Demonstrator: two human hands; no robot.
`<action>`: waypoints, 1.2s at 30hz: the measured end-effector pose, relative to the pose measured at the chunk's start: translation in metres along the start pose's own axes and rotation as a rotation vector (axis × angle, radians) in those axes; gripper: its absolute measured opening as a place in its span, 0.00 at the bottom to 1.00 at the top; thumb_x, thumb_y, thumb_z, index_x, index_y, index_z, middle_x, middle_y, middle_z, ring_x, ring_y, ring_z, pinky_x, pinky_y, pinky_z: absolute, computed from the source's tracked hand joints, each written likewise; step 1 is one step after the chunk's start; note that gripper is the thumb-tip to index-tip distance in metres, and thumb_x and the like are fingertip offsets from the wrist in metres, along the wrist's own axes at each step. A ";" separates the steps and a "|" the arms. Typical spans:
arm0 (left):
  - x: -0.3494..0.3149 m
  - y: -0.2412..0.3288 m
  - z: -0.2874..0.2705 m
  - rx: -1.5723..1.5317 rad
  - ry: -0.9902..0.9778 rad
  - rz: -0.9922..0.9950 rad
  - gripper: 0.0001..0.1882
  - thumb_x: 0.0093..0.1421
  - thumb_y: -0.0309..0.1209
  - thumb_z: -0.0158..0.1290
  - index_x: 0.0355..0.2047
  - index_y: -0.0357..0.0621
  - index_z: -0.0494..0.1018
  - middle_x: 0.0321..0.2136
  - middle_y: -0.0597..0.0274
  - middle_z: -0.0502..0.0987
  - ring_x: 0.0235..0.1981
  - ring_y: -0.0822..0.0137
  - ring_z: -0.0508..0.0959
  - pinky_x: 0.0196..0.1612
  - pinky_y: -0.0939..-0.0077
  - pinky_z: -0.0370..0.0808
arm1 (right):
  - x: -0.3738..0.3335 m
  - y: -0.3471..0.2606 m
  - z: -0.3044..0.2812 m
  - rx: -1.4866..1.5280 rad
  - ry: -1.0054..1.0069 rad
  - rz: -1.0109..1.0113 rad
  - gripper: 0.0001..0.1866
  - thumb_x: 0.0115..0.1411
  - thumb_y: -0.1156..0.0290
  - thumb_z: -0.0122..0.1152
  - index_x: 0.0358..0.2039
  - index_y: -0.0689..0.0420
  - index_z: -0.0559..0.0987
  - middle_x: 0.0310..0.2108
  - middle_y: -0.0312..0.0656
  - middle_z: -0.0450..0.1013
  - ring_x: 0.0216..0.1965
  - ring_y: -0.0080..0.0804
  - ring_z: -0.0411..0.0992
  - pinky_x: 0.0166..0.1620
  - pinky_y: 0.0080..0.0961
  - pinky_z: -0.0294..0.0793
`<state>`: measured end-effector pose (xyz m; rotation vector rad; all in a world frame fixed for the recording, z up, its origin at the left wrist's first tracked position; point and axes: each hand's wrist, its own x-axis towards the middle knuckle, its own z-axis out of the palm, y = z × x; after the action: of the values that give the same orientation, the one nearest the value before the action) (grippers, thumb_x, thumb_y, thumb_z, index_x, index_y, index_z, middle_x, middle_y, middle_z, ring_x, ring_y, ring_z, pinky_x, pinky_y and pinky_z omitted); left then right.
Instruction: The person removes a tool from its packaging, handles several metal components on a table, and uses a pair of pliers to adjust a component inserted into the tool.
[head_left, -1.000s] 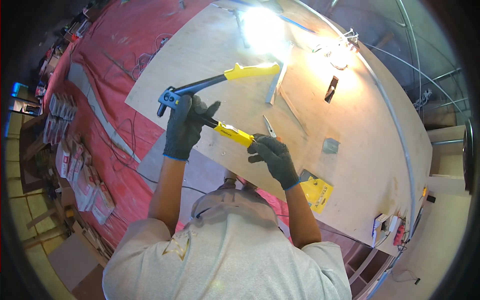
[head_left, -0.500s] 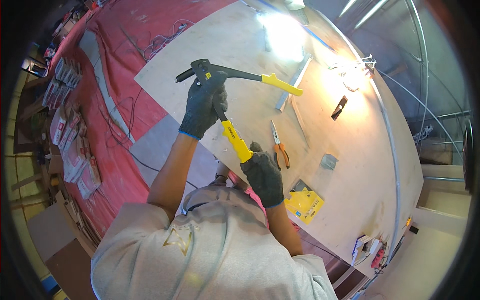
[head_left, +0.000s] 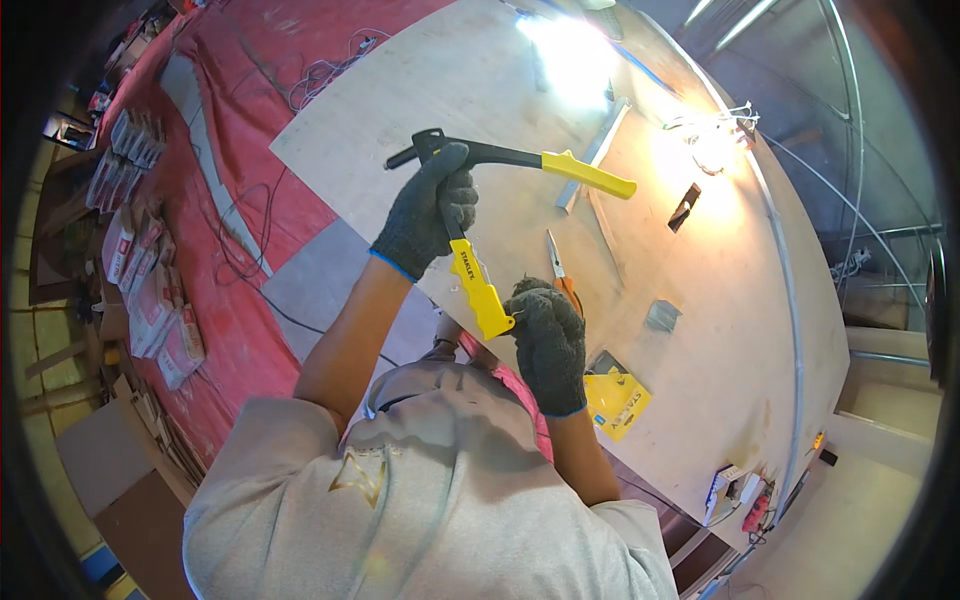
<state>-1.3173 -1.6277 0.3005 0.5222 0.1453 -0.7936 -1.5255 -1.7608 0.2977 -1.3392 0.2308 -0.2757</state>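
My left hand (head_left: pixel 428 215), in a dark knit glove with a blue cuff, is wrapped round a hand riveter (head_left: pixel 505 155) just below its head. The riveter's black-and-yellow handles are spread wide: one reaches right over the table, while the yellow lower grip (head_left: pixel 478 288) slants down toward me. Beside that grip's end is my right hand (head_left: pixel 550 350), gloved too, with its fingers curled in. Its thumb side is at the grip's tip; whatever the fingers hold is hidden. Long-nose pliers (head_left: pixel 566 286) with orange handles lie just beyond, partly covered by this hand.
The pale board table (head_left: pixel 720 370) carries a yellow package card (head_left: pixel 618 402), a small grey metal piece (head_left: pixel 663 316), a metal strip (head_left: pixel 597 150) and a dark slotted piece (head_left: pixel 684 208). A bright lamp (head_left: pixel 570 62) glares at the far side. Stacked boxes (head_left: pixel 155 290) stand left on red sheeting.
The riveter and my left hand have shifted right and slightly down. My right hand has slipped off the lower grip to its tip, and now covers part of the pliers.
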 end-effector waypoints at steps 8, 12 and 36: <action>-0.007 -0.001 -0.004 -0.054 -0.041 0.029 0.10 0.67 0.39 0.53 0.35 0.48 0.71 0.16 0.80 0.55 0.13 0.85 0.55 0.13 0.88 0.57 | -0.002 -0.004 -0.006 -0.363 -0.068 -0.095 0.12 0.67 0.71 0.50 0.34 0.65 0.80 0.28 0.40 0.76 0.26 0.25 0.75 0.32 0.23 0.75; -0.009 -0.001 0.001 0.034 -0.042 -0.058 0.11 0.67 0.40 0.53 0.35 0.47 0.70 0.15 0.81 0.55 0.13 0.86 0.55 0.13 0.89 0.56 | -0.001 -0.018 -0.001 -0.469 -0.191 -0.162 0.12 0.66 0.72 0.51 0.36 0.63 0.81 0.26 0.40 0.77 0.24 0.24 0.76 0.31 0.22 0.75; 0.004 -0.027 -0.011 0.100 0.108 -0.140 0.11 0.65 0.40 0.55 0.34 0.46 0.72 0.14 0.81 0.57 0.11 0.86 0.57 0.12 0.89 0.59 | 0.007 -0.021 -0.036 -0.817 -0.390 -0.434 0.16 0.47 0.75 0.64 0.39 0.54 0.82 0.29 0.40 0.79 0.29 0.37 0.77 0.36 0.33 0.76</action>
<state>-1.3331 -1.6407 0.2794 0.6557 0.2446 -0.9127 -1.5317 -1.8006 0.3108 -2.2199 -0.3224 -0.2860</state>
